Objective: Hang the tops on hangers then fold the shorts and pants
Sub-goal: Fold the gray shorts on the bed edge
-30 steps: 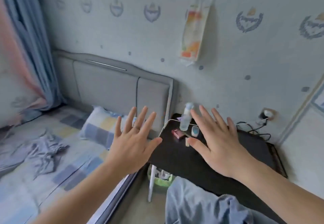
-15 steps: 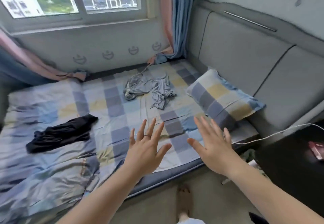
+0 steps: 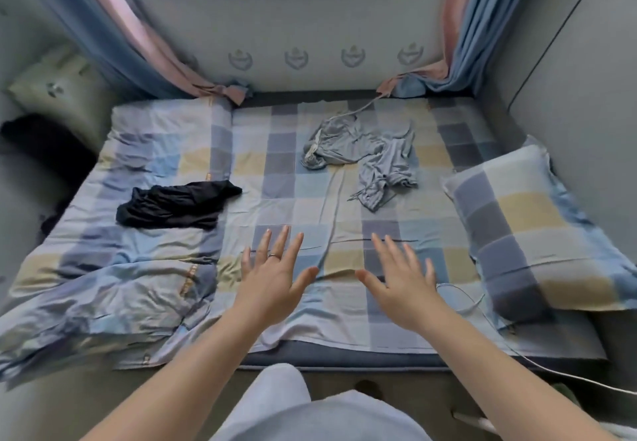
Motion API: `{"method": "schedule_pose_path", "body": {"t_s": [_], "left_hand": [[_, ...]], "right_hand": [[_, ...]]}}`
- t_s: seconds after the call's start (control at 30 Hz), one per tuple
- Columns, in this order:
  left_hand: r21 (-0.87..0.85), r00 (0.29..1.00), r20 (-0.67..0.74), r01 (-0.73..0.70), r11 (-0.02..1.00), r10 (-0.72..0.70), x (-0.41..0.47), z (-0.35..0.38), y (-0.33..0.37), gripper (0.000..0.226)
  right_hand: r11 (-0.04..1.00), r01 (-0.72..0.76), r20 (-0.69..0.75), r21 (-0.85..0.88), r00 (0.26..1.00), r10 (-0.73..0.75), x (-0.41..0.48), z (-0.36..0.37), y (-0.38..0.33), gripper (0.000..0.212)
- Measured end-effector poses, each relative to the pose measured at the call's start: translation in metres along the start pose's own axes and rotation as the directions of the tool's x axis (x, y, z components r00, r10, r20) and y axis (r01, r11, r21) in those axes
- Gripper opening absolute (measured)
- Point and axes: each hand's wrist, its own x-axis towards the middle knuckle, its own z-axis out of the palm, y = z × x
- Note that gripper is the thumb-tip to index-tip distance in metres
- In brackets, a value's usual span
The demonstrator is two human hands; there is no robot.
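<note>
The left hand (image 3: 272,285) and right hand (image 3: 403,289) hover side by side, each grip spread wide and holding nothing, over the near edge of the checked bed (image 3: 282,199), with a crumpled grey garment (image 3: 362,151) well beyond them and a black garment (image 3: 175,204) off to the left.

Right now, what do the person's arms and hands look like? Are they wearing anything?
Both arms are bare, with no sleeves showing as far as the picture reaches. The left hand wears a thin ring on one finger. The right hand shows no ring, and neither wrist has a watch or bracelet.
</note>
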Motion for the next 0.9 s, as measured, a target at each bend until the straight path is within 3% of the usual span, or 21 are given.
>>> {"method": "schedule_pose_path", "body": {"t_s": [0.13,0.43,0.67,0.9], "left_hand": [[-0.017,1.0,0.025,0.018,1.0,-0.017,0.044,0.014,0.015,0.073],[-0.008,0.987,0.149,-0.064,0.998,0.064,0.196,0.07,0.013,0.069],[-0.011,0.957,0.25,-0.151,0.988,0.149,0.4,0.153,-0.025,0.07],[-0.098,0.93,0.337,-0.121,0.988,0.148,0.622,0.288,-0.025,0.071]], "right_hand": [[1.0,-0.009,0.003,0.017,1.0,0.009,0.04,-0.011,0.03,0.074],[0.977,-0.197,-0.002,0.081,0.98,0.197,0.17,0.004,0.104,0.074],[0.946,-0.321,-0.001,0.05,0.947,0.321,0.367,0.047,0.153,0.071],[0.934,-0.356,-0.058,0.04,0.932,0.357,0.57,0.094,0.229,0.07]]}}
